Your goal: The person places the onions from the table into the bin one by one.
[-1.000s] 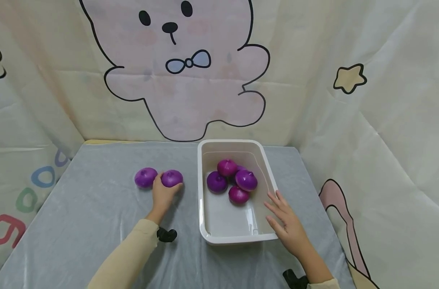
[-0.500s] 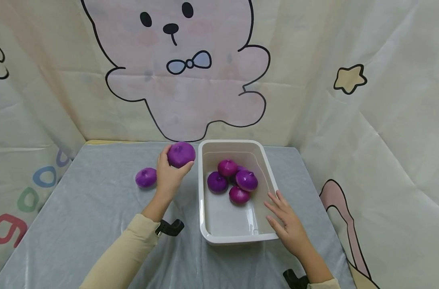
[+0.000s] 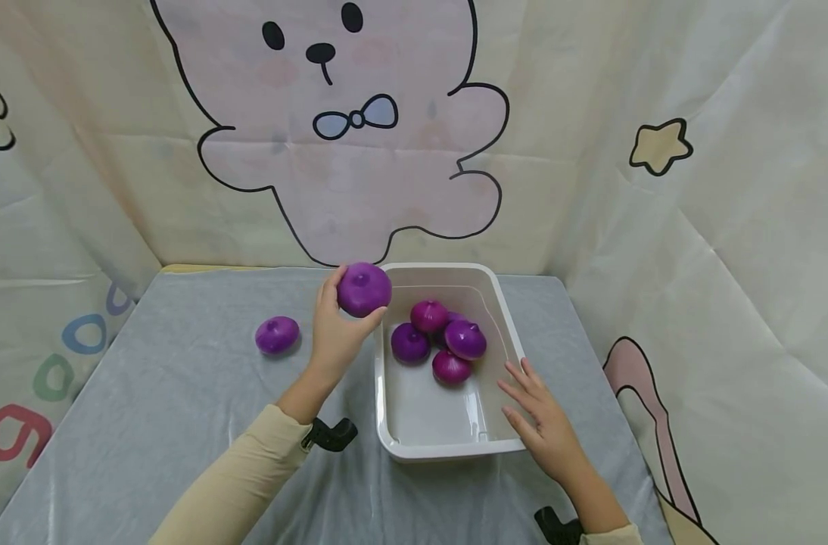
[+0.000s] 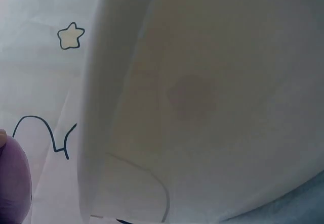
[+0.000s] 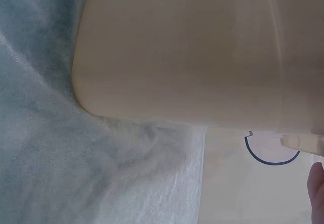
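Note:
My left hand (image 3: 337, 333) grips a purple onion (image 3: 364, 289) between thumb and fingers, raised by the far left rim of a white plastic bin (image 3: 381, 401). The left wrist view shows part of this held onion (image 4: 14, 183) at its left edge. Inside the bin several purple onions lie clustered, among them a glossy one (image 3: 465, 341) and a redder one (image 3: 451, 368). Another onion (image 3: 277, 335) sits on the cloth left of the bin. At the bin's right rim my right hand (image 3: 545, 424) lies with fingers spread and fairly straight, gripping nothing.
Grey-blue cloth (image 3: 182, 424) covers the table. A pale curtain (image 3: 564, 189) with cartoon drawings stands behind and on both sides. The bin's outer wall (image 5: 177, 57) fills much of the right wrist view.
My left hand has lifted one onion off the cloth from beside the other and carried it up and right to the bin's rim. The right hand stays where it was.

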A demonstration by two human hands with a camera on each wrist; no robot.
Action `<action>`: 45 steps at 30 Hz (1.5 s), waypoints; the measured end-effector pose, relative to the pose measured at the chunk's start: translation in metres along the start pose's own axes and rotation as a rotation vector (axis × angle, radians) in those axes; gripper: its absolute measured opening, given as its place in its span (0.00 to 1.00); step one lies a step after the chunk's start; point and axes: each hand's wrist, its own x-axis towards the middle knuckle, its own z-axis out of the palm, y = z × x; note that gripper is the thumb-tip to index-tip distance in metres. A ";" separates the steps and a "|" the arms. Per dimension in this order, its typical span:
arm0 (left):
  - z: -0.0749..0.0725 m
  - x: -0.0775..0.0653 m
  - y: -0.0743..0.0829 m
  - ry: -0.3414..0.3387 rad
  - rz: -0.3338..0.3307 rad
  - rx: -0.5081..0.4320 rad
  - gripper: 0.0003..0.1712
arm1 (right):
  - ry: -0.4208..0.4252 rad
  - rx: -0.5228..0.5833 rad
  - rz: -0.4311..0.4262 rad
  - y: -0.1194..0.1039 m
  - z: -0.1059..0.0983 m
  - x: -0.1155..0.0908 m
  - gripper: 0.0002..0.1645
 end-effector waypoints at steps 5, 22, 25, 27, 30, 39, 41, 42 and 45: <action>0.015 0.001 0.006 -0.035 0.008 -0.019 0.51 | 0.003 -0.009 0.009 0.001 0.000 -0.001 0.23; 0.067 0.005 0.040 -0.402 -0.100 0.039 0.53 | -0.001 0.010 0.002 0.002 -0.003 -0.003 0.22; 0.082 0.002 0.043 -0.501 -0.139 0.047 0.51 | -0.008 -0.009 0.018 0.002 -0.004 -0.002 0.22; 0.091 -0.001 0.042 -0.549 -0.173 0.053 0.51 | -0.017 -0.011 0.029 0.001 -0.005 -0.001 0.22; 0.103 -0.007 0.035 -0.634 -0.211 0.093 0.51 | -0.035 -0.009 0.039 0.000 -0.005 0.001 0.21; 0.129 -0.019 0.014 -0.781 -0.230 0.186 0.51 | -0.041 0.005 0.053 0.002 -0.005 0.002 0.23; 0.133 -0.021 0.010 -0.782 -0.253 0.214 0.51 | -0.045 0.002 0.054 0.003 -0.004 0.002 0.24; 0.135 -0.022 0.007 -0.788 -0.254 0.234 0.52 | -0.046 0.001 0.054 0.003 -0.004 0.002 0.25; 0.139 -0.024 0.001 -0.837 -0.249 0.300 0.53 | -0.045 -0.003 0.056 0.003 -0.004 0.001 0.24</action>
